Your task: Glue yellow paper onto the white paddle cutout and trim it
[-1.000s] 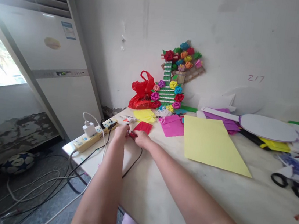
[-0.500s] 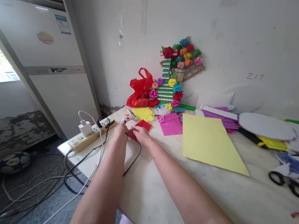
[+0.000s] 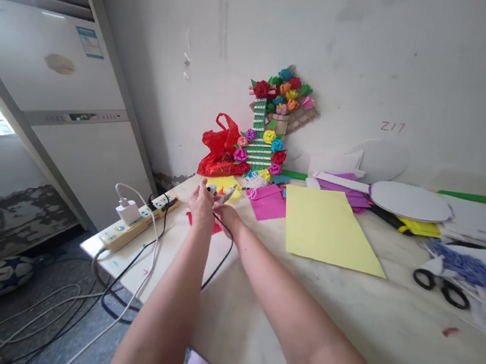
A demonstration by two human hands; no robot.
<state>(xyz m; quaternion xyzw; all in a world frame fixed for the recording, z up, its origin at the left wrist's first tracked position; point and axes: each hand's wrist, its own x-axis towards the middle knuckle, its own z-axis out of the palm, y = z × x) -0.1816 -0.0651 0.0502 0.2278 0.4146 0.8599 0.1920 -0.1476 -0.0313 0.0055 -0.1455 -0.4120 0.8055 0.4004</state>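
Note:
A small corded tool with white and orange parts, by its look a hot glue gun (image 3: 222,192), is up between my hands with its tip pointing right. My left hand (image 3: 202,203) is closed at its rear end, the fingers partly hidden. My right hand (image 3: 228,216) is closed at its lower side, with the fingers mostly out of sight. A black cord (image 3: 224,259) runs from between the hands down across the table. Under my wrists lies red paper (image 3: 217,227), largely covered. Yellow paper (image 3: 236,192) lies just behind the glue gun.
A power strip (image 3: 127,231) with a white plug stands on the table's left edge. At the back are a red plastic bag (image 3: 220,149) and a paper-flower decoration (image 3: 260,148). Magenta paper (image 3: 267,202), a pale yellow sheet (image 3: 331,230) and black-handled scissors (image 3: 440,285) lie to the right.
The glue gun has come up between my hands, its tip turned right. My right hand has drawn back off the red paper. The whole view has shifted slightly.

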